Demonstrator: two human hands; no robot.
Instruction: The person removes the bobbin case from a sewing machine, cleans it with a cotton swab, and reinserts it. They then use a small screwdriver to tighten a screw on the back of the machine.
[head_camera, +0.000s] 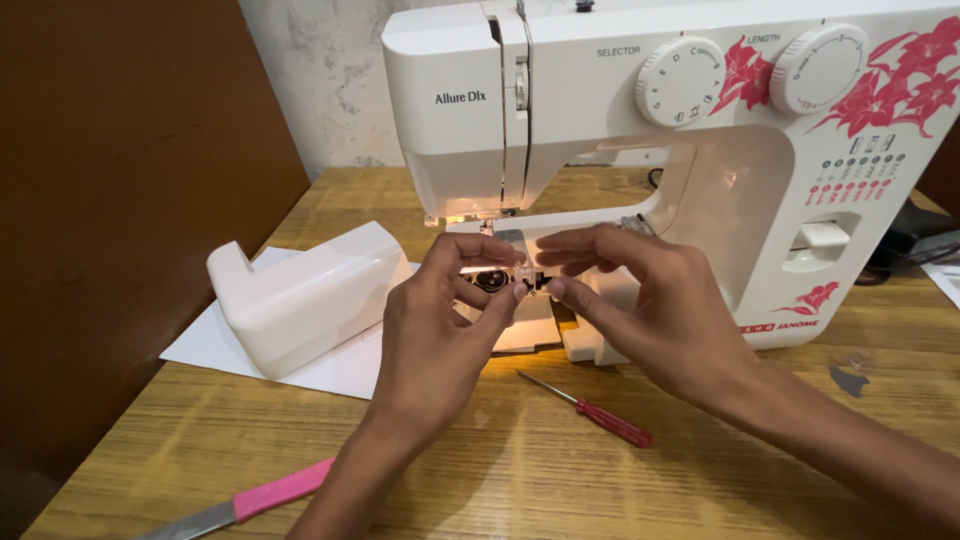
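The grip of the left hand (440, 310) is pinched, thumb and forefinger closed on a small clear plastic part (527, 281) at the centre of the frame. The same part is met from the right by the fingertips of the right hand (650, 310), also closed on it. Both hands are held just in front of the open bobbin area (492, 280) of the white floral-printed sewing machine (700, 130), lit from above by its lamp. A detached white plastic cover (300, 295) is seen at the left on white paper (215, 345). A red-handled screwdriver (590, 411) lies on the wooden counter (600, 480) below the hands, and pink-handled scissors (250, 500) at lower left.
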